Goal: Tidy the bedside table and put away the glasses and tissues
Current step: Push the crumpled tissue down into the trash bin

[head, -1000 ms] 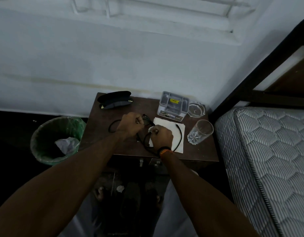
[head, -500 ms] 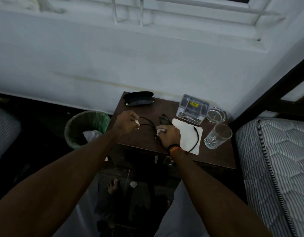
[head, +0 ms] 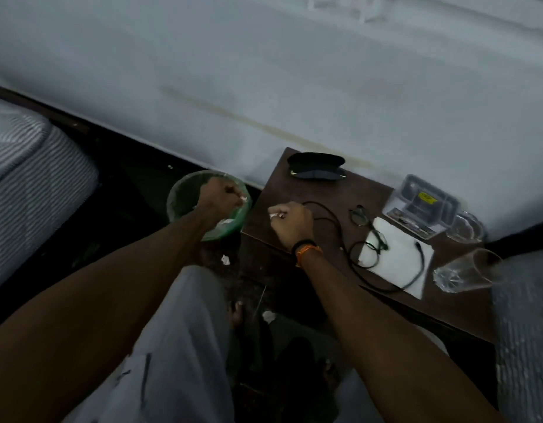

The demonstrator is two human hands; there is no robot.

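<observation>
Head view: both hands clutch tissue scraps beside the table [head: 297, 190].

Left hand [head: 219, 197] hangs over the green bin [head: 233, 222], fingers closed on a white tissue bit; right hand [head: 290, 222] sits at the table's left edge, fingers closed on another. Glasses [head: 368, 228] lie on the table, partly on a white tissue [head: 398, 261], amid a black cable [head: 334, 221]. Their case [head: 316, 170] lies open at the back.

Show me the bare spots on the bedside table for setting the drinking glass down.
Bare wood on the table lies between the open glasses case and the cable, and along the front edge below the napkin. The right end is crowded: glasses, plastic box, ashtray, drinking glass.
</observation>
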